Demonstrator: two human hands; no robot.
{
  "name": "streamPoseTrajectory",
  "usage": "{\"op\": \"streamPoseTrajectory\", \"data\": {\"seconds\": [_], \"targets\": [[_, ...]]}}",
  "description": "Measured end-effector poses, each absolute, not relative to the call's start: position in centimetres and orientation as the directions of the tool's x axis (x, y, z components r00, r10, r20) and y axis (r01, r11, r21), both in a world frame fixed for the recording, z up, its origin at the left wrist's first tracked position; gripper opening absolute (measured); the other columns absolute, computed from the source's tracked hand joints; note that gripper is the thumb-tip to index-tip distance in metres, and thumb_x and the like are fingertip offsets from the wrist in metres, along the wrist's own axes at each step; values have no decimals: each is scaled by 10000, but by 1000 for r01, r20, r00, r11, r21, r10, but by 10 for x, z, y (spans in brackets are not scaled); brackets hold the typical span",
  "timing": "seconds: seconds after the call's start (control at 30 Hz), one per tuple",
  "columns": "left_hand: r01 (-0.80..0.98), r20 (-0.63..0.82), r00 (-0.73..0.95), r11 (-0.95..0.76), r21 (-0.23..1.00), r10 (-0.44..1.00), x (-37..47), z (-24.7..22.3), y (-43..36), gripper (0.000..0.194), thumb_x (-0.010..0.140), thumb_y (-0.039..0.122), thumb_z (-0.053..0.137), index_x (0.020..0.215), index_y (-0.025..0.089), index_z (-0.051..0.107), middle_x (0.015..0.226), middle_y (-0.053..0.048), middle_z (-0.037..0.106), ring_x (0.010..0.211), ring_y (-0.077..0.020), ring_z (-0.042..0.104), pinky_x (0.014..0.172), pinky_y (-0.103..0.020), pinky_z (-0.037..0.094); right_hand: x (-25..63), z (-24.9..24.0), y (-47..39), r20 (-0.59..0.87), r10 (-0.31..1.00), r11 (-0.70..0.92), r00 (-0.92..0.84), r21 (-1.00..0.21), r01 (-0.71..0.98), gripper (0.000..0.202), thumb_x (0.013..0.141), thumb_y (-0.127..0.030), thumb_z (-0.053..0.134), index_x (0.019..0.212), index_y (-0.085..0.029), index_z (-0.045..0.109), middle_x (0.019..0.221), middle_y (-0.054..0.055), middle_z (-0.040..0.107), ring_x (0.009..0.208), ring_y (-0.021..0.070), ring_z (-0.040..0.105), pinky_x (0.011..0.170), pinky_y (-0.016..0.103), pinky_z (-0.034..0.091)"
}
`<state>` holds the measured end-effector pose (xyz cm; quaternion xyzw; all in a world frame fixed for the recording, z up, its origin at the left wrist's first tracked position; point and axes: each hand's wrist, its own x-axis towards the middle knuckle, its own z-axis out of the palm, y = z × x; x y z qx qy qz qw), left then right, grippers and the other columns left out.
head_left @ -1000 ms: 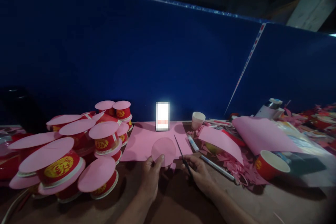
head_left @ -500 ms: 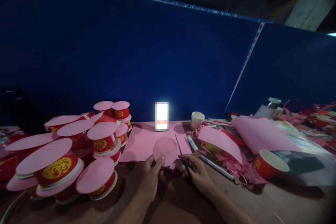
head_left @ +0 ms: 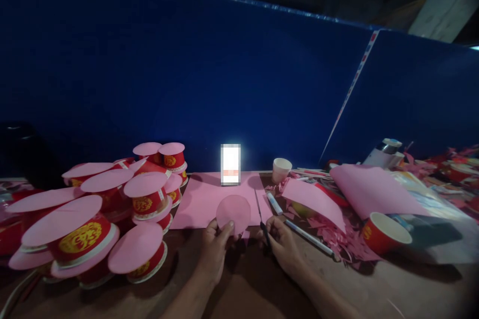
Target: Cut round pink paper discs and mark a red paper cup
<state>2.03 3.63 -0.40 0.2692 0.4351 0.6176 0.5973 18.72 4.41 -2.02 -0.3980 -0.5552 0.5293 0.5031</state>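
My left hand (head_left: 217, 246) pinches a round pink paper disc (head_left: 233, 213) by its lower left edge, thumb on top. A small pink paper scrap (head_left: 245, 235) hangs at the disc's lower right. In my right hand (head_left: 280, 239) is a pair of scissors (head_left: 262, 222), dark-handled, its thin blades pointing up and away, just right of the disc and apart from it. Beneath and behind the disc lies a pink paper sheet (head_left: 198, 199) on the brown table. A bright phone-like screen (head_left: 230, 164) stands upright at the sheet's far edge.
Red paper bowls (head_left: 80, 237) topped with pink discs are stacked at left. To the right lie a marker (head_left: 274, 204), a long white pen (head_left: 310, 239), pink paper scraps (head_left: 348, 244), a red cup (head_left: 385, 234) and a white cup (head_left: 281, 169). A blue partition (head_left: 224, 70) rises behind.
The scissors and my right hand have moved slightly right, away from the disc. My left hand still holds the disc, almost unmoved.
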Motion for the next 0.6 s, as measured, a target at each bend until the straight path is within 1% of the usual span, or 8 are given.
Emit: {"op": "streamPoseTrajectory", "data": {"seconds": [0.1,0.2,0.3,0.4,0.5,0.6], "targets": [[-518,-186,-137,90,851,973,21,-3,37,299,608,299,705,809,125,570,633,7,576,514,-84,525,505,-202,421,187,-17,42,111,975,100,-192,-993,-64,217,794,-340,562,770,-200,398,631,-38,519,516,85,496,446,175,376],[-550,-183,-129,84,831,975,21,-2,37,283,602,298,710,791,127,585,626,17,572,526,-81,528,553,-216,444,185,-11,40,103,976,91,-193,-993,-70,235,777,-340,588,812,-206,398,645,-41,523,531,86,506,462,175,381],[-560,-204,-134,96,823,970,21,-2,37,274,588,307,720,752,131,589,608,19,579,522,-81,532,563,-218,448,184,-7,38,89,973,75,-211,-995,-73,296,754,-334,612,954,-215,429,636,-48,514,530,92,492,463,182,378],[-568,-213,-138,99,817,967,21,-2,37,301,577,313,727,780,131,598,623,9,597,523,-87,542,553,-216,449,183,-5,36,107,965,101,-238,-994,-37,376,741,-334,623,1068,-203,490,650,-37,499,552,94,473,486,193,388],[-569,-196,-131,88,818,972,22,-1,37,324,601,312,713,841,125,599,682,-15,617,560,-104,563,570,-233,463,184,-5,35,134,959,140,-248,-990,6,362,734,-309,630,1068,-193,550,715,-7,518,610,103,483,518,197,399],[-559,-181,-138,74,826,974,22,-1,37,329,607,311,708,846,111,601,699,-32,622,574,-113,567,574,-242,469,184,-5,35,130,958,143,-256,-989,31,342,735,-297,627,1057,-196,570,691,-8,517,613,112,488,523,201,406]]}}
